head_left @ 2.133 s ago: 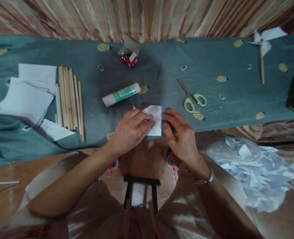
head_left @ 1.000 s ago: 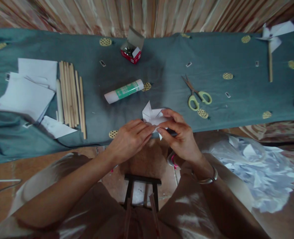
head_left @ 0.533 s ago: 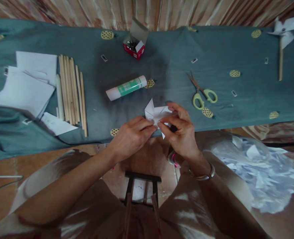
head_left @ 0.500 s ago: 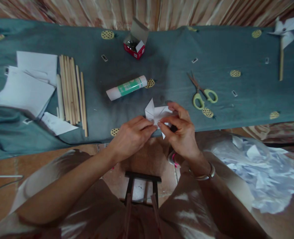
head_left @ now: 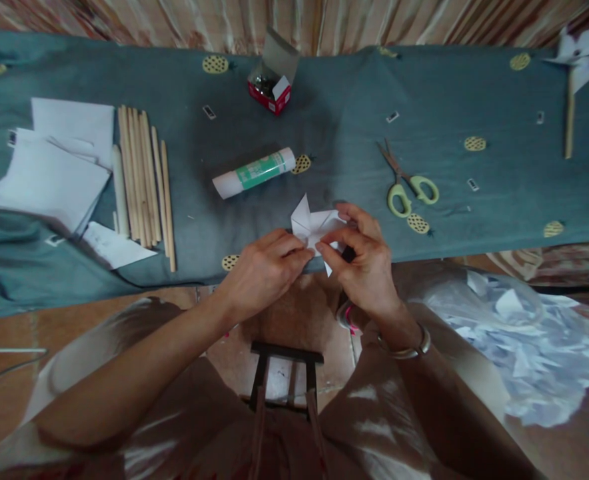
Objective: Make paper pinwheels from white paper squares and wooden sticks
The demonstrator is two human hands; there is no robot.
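A white paper pinwheel with folded, pointed blades lies at the table's front edge, between my two hands. My left hand pinches its lower left part, fingers closed. My right hand grips the right side, thumb and forefinger meeting near the paper's middle while another finger rests on the upper right blade. Whatever sits between the fingertips at the centre is hidden. Just beyond the paper lies a glue stick with a green label. Scissors with light green handles lie partly open to the right.
An open red box of small metallic pieces stands at the back. Wooden sticks and white paper sheets lie at left. A finished pinwheel on a stick is at far right. A bag of paper scraps stands at lower right.
The view has shifted very slightly. Both hands keep nearly the same hold on the paper pinwheel, with only small finger movement.
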